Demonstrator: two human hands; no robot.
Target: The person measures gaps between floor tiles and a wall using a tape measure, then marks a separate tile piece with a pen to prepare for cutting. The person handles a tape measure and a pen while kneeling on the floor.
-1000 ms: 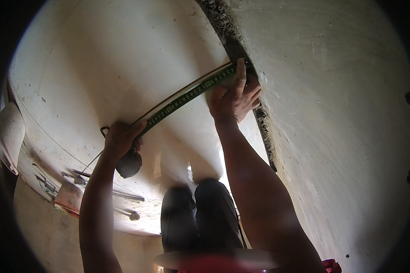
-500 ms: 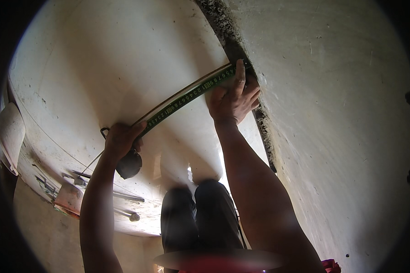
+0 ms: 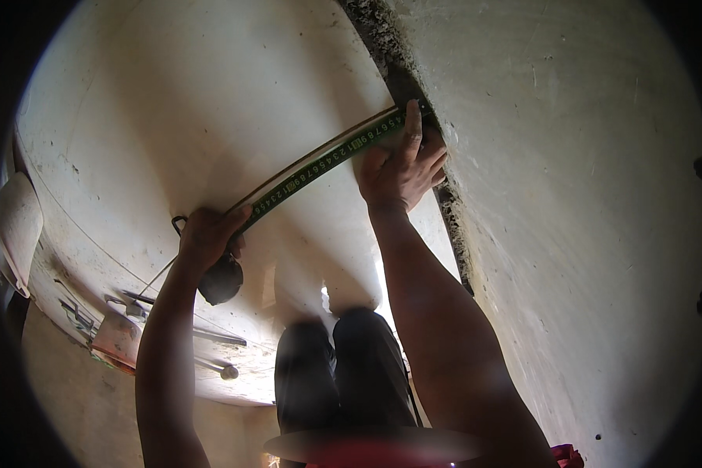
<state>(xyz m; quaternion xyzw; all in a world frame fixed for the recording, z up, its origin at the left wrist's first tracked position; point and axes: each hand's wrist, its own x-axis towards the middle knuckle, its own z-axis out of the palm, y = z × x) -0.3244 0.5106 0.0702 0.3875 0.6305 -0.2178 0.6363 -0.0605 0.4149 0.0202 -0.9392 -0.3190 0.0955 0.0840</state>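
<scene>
Both arms (image 3: 448,320) extended | left hand (image 3: 210,235) clamped on tape measure (image 3: 320,165) | right hand (image 3: 402,173): index on tape, grip unclear

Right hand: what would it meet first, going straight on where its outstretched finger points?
The right hand would probably meet the dark rough strip beside the wall, though depth is unclear.

Logged from my remote feed: left hand (image 3: 208,236) and right hand (image 3: 400,175) bare, forearms (image 3: 166,366) bare too. I note dark trousers (image 3: 308,378) on both legs, red cloth (image 3: 567,455) at lower right. Red patch (image 3: 359,454), low centre: too blurred to identify.
</scene>
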